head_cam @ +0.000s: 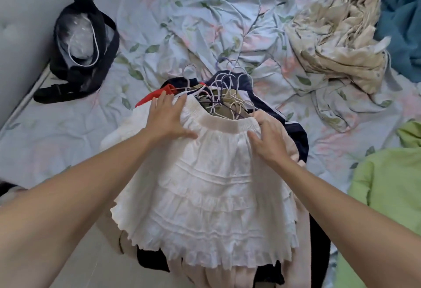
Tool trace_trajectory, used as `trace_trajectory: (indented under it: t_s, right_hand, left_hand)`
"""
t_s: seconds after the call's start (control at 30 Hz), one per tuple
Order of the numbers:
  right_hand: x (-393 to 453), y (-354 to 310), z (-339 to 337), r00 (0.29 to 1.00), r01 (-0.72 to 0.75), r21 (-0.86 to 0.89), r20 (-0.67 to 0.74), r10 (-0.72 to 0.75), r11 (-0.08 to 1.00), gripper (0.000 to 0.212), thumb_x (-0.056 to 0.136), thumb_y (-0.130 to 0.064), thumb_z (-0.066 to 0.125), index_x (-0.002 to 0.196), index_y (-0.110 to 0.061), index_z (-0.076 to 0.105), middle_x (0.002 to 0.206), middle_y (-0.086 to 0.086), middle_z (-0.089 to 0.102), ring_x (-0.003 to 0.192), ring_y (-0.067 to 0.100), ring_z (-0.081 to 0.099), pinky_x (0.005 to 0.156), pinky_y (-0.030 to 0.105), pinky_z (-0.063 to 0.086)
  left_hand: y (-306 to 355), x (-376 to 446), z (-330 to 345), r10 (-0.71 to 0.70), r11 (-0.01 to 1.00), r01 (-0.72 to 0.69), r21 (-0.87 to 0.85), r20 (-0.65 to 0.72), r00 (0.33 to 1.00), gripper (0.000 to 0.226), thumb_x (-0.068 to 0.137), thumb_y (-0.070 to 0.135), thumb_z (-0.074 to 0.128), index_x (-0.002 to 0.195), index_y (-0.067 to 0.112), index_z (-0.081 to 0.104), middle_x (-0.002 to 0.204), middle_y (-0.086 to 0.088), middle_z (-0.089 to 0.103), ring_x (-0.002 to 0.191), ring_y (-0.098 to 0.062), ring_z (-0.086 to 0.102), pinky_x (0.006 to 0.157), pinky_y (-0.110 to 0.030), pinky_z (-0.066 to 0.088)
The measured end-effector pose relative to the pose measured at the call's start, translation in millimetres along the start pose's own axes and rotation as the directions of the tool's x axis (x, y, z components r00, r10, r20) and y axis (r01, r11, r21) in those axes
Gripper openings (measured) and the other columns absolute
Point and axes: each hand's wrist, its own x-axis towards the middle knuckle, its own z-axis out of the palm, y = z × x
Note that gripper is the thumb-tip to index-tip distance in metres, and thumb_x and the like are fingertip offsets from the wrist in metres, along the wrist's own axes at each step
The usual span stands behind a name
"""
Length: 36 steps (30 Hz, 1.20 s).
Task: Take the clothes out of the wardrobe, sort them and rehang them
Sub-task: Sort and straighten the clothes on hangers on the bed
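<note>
Two hands on the white skirt (205, 173) atop the clothes pile (227, 96) on the bed (159, 25): our left hand (167, 116) presses flat, right hand (268, 144) probably pinches the waistband. Skirt's long axis runs toward us, hangers (227, 84) beyond the waistband.
</note>
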Motion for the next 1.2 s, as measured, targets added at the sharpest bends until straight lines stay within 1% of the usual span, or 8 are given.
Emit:
trace_trajectory:
  t_s: [0.07,0.2,0.33,0.43,0.5,0.7,0.97,1.2]
  right_hand:
    - [-3.8,-0.6,-2.0,0.998,-0.016,-0.013,-0.056,0.015,1.0,0.055,0.096,-0.061,0.047,0.132,-0.019,0.053,0.136,0.012,0.058,0.133,0.032,0.046,0.107,0.053,0.042]
    - [-28.4,-4.4,-19.9,0.981,0.055,0.006,-0.187,-0.053,0.998,0.059,0.097,-0.07,0.036,0.107,-0.016,0.059,0.113,0.005,0.064,0.112,0.029,0.057,0.09,0.049,0.048]
    - [-66.1,-17.8,-45.1,0.966,0.168,-0.036,-0.193,-0.172,0.985,0.045,0.101,-0.06,0.042,0.103,-0.018,0.058,0.105,-0.001,0.062,0.1,0.024,0.059,0.074,0.044,0.047]
    - [-103.5,-41.8,-65.3,0.947,0.208,-0.034,-0.241,-0.21,0.977,0.032,0.104,-0.049,0.052,0.097,-0.019,0.057,0.098,-0.002,0.063,0.095,0.027,0.061,0.067,0.041,0.042]
    - [-131.4,-64.6,-74.8,0.944,0.223,-0.031,-0.242,-0.224,0.974,0.034,0.104,-0.048,0.054,0.089,-0.017,0.056,0.09,-0.002,0.061,0.09,0.029,0.06,0.064,0.042,0.041]
    - [-238.0,-139.3,-115.0,0.925,0.308,0.013,-0.237,-0.297,0.951,0.04,0.101,-0.046,0.06,0.077,-0.024,0.036,0.077,-0.006,0.047,0.075,0.028,0.052,0.059,0.038,0.032]
    - [-332.6,-247.5,-129.2,0.9,0.397,0.02,-0.204,-0.385,0.917,0.037,0.099,-0.044,0.065,0.078,-0.024,0.042,0.078,-0.005,0.054,0.076,0.029,0.057,0.058,0.037,0.033]
    - [-345.8,-362.9,-59.5,0.89,0.445,-0.013,-0.1,-0.444,0.895,0.037,0.097,-0.053,0.062,0.082,-0.024,0.044,0.079,-0.005,0.052,0.074,0.023,0.054,0.06,0.038,0.036]
  left_hand:
    - [-6.7,4.0,-3.3,0.032,0.999,-0.033,-0.012,-0.054,0.998,0.131,0.048,0.103,0.056,0.151,0.024,0.042,0.134,-0.012,0.05,0.132,-0.034,0.043,0.117,-0.05,0.031]
    - [-6.3,-16.1,-12.1,0.048,0.985,-0.089,-0.147,-0.262,0.964,0.091,0.067,0.096,0.056,0.118,0.02,0.059,0.109,0.0,0.056,0.106,-0.026,0.049,0.092,-0.044,0.045]
    - [3.4,-62.6,-32.2,0.004,0.969,-0.075,-0.237,-0.287,0.958,0.061,0.092,0.081,0.04,0.101,0.025,0.064,0.095,0.006,0.067,0.093,-0.023,0.061,0.075,-0.047,0.051]
    - [7.7,-110.9,-63.3,-0.026,0.962,-0.069,-0.265,-0.339,0.941,0.04,0.098,0.069,0.051,0.114,0.036,0.068,0.095,0.013,0.072,0.092,-0.017,0.066,0.071,-0.04,0.05]
    - [7.0,-150.2,-89.4,-0.093,0.953,-0.02,-0.303,-0.355,0.93,0.025,0.099,0.058,0.062,0.096,0.033,0.062,0.072,0.012,0.06,0.071,-0.016,0.055,0.058,-0.035,0.036]
    - [-0.4,-284.1,-169.3,-0.26,0.934,0.146,-0.327,-0.34,0.904,0.058,0.096,0.064,0.061,0.066,0.025,0.03,0.059,0.004,0.041,0.057,-0.008,0.041,0.052,-0.035,0.027]
    - [-63.7,-404.7,-229.4,-0.33,0.916,0.183,-0.358,-0.408,0.851,0.065,0.094,0.076,0.054,0.07,0.017,0.041,0.064,0.001,0.05,0.062,-0.014,0.049,0.057,-0.038,0.039]
    - [-181.3,-450.7,-245.7,-0.424,0.872,0.219,-0.438,-0.449,0.787,0.059,0.092,0.074,0.057,0.071,0.019,0.05,0.066,0.003,0.053,0.064,-0.01,0.051,0.054,-0.022,0.029]
